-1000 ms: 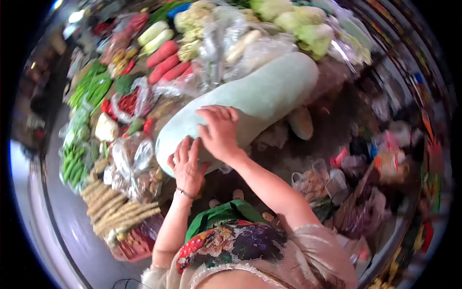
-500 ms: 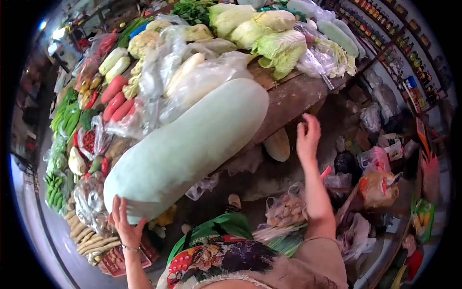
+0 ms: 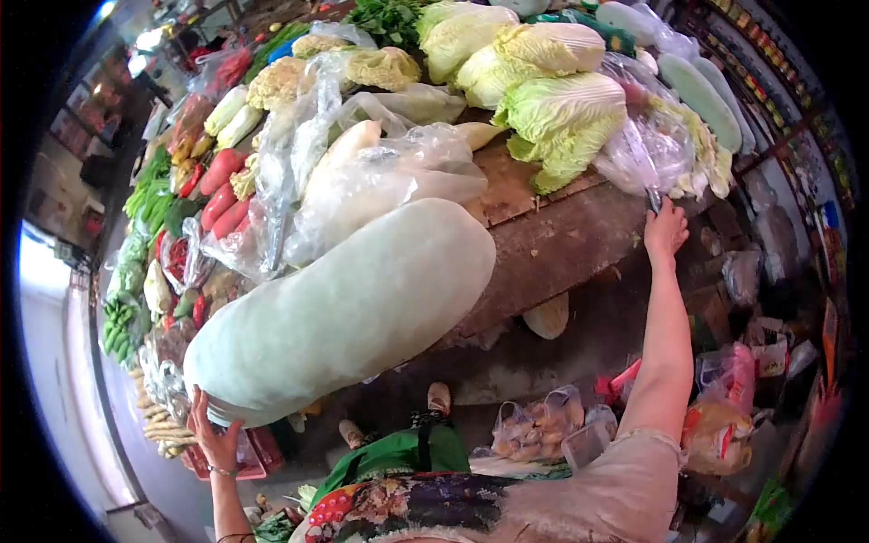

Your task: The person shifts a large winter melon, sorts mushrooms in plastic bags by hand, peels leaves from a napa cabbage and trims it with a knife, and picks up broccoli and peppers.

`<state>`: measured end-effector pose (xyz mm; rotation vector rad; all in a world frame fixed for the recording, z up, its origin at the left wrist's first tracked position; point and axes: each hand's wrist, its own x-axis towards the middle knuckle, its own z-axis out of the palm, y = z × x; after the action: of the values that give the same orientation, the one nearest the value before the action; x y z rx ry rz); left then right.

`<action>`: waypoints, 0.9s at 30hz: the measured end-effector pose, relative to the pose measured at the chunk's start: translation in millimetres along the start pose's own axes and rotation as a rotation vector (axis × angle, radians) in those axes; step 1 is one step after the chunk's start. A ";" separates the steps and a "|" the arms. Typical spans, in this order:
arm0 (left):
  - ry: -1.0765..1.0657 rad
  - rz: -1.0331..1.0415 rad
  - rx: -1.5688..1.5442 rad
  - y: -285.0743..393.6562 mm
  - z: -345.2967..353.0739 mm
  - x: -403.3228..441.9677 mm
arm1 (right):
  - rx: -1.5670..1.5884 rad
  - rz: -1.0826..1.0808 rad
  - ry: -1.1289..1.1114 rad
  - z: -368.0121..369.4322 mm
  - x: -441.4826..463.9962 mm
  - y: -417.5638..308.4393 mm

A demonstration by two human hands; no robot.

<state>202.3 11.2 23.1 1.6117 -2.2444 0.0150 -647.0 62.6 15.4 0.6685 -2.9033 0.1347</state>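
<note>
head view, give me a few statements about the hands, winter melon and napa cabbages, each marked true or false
1. The right hand is at the handle of the knife. True.
2. Both hands touch the winter melon. False: only the left hand does.
3. The winter melon is dark green. False: it is pale green.
4. Napa cabbages lie farther from the person than the winter melon. True.

Right of the winter melon (image 3: 339,317), the right hand (image 3: 666,228) partly conceals the knife (image 3: 646,172); farther right, shelved bottles (image 3: 762,81) are blurred. Below the melon, the left forearm (image 3: 230,507) is truncated by the lower edge.
</note>
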 end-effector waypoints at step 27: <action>-0.007 0.120 0.103 -32.5 2.3 -1.2 | 0.473 -0.678 -0.239 -40.8 -482.3 118.6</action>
<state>231.7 0.6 13.9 1.5266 -2.3784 0.1587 -265.7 379.6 -34.8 1.8023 -2.6689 0.6988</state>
